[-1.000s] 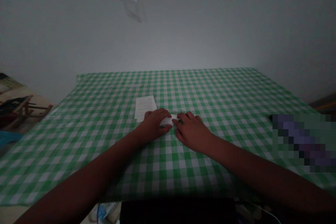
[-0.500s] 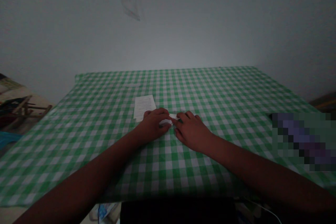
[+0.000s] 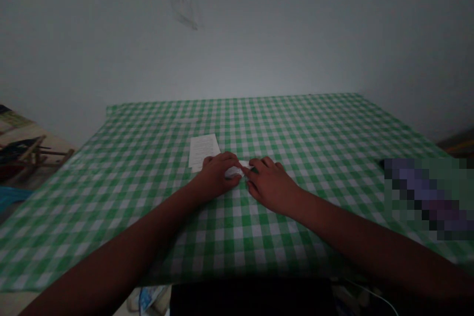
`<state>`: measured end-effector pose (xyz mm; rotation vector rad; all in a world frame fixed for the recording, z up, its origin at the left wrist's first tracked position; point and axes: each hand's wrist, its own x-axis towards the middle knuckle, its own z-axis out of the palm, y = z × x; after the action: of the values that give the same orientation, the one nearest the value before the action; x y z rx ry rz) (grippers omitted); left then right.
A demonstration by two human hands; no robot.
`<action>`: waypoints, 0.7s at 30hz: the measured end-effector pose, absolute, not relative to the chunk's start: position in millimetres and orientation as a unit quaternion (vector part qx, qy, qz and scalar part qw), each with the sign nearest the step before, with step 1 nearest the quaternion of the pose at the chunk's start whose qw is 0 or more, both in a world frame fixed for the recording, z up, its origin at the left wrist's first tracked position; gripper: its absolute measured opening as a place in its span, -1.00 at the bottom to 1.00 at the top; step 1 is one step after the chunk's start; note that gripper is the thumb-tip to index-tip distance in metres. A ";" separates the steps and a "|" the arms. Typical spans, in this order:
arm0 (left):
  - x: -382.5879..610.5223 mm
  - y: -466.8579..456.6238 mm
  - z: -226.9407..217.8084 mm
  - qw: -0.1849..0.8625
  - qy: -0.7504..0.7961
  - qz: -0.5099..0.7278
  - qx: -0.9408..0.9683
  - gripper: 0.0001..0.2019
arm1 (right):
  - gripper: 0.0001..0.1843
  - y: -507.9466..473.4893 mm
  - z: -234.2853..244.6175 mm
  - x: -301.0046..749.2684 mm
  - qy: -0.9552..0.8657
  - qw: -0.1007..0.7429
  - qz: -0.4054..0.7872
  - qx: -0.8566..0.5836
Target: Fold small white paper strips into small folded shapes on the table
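Between my two hands, low on the table, is a small folded piece of white paper (image 3: pixel 233 173). My left hand (image 3: pixel 218 175) curls over its left part, thumb at the near side and fingers at the far side. From the right, my right hand (image 3: pixel 272 182) presses on the paper's right part with bent fingers, its index finger meeting my left fingertips. Much of the paper is hidden under the fingers. A printed sheet (image 3: pixel 204 149) lies flat just beyond my left hand, its near corner partly covered by that hand.
A green and white checked cloth (image 3: pixel 296 133) covers the table, which meets a pale wall (image 3: pixel 237 54). A blurred-out rectangular item (image 3: pixel 425 197) lies at the right edge. Wooden chair parts (image 3: pixel 37 150) and something blue (image 3: pixel 13 197) stand left of the table. A white cable (image 3: pixel 374 295) hangs below.
Almost nothing differs. My left thumb and the near edge of the folded paper have shifted very slightly; both hands stay in the same place.
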<state>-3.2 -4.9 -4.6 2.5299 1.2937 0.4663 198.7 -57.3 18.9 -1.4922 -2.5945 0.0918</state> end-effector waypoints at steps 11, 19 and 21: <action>-4.5 -5.7 -5.7 0.117 0.439 0.165 0.875 -0.71 | -0.55 -56.4 15.9 198.8 -0.867 0.076 0.022 -0.492; -4.0 -6.5 -4.3 0.114 0.438 0.162 0.877 -0.71 | -0.53 -56.7 17.2 198.5 -0.867 0.064 0.026 -0.494; -3.6 -6.5 -3.6 0.112 0.433 0.160 0.880 -0.73 | -0.53 -56.1 17.1 198.5 -0.866 0.063 0.025 -0.495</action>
<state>-3.6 -6.5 -3.6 2.5819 1.2717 0.4701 198.5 -56.1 17.1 -1.4947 -2.6179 0.0766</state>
